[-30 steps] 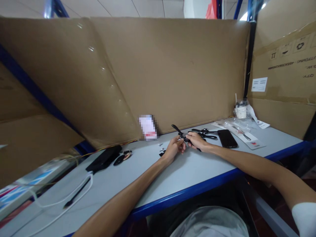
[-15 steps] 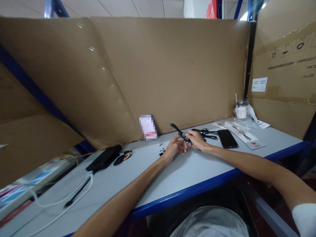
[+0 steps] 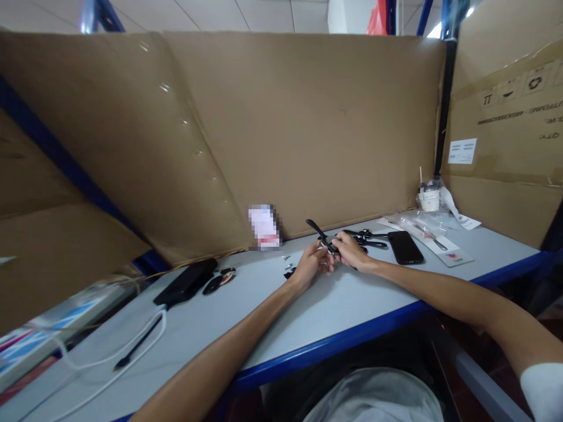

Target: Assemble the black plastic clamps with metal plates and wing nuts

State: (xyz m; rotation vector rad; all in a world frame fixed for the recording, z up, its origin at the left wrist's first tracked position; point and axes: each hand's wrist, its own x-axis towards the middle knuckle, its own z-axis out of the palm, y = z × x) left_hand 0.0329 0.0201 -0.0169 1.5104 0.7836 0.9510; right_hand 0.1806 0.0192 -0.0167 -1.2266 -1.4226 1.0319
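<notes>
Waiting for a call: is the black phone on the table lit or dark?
Dark: the phone lies flat on the table, its upward face unlit.

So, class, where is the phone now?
In the head view the phone lies flat on the table's right side, just right of the right hand holding a black strap, beside a clear packet.

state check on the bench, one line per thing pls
left hand: fingers shut on the black strap piece
right hand: fingers shut on its other end
black strap piece: held off the table, free end pointing up and left
phone: lying flat, screen dark
black pouch: lying flat
white cable: loose, curved across the table
white cup: upright
</notes>
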